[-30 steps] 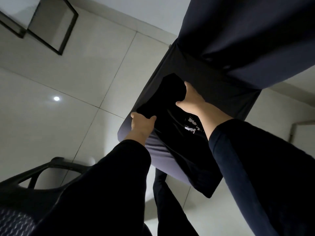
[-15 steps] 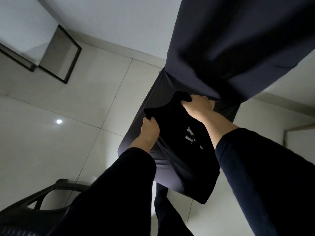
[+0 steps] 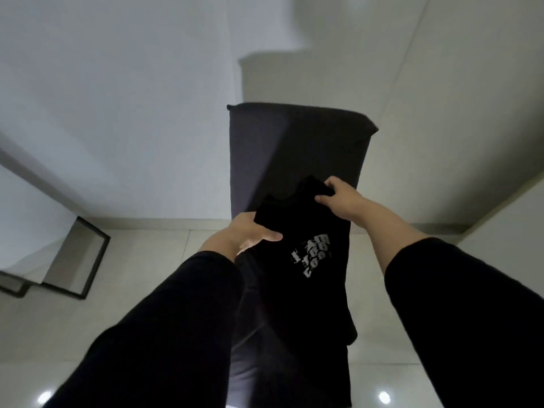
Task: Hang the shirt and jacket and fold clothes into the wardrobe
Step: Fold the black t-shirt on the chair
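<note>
Black printed shirt (image 3: 306, 260) has been lifted clear, now gripped at its top corners by left hand (image 3: 247, 234) and right hand (image 3: 338, 198), in front of the dark fabric panel (image 3: 294, 148); ready for folding.

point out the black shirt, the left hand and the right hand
black shirt (image 3: 303, 293): head view, on the cloth below the white print
left hand (image 3: 245, 235): head view, back of the hand
right hand (image 3: 338, 198): head view, back of the hand
</note>
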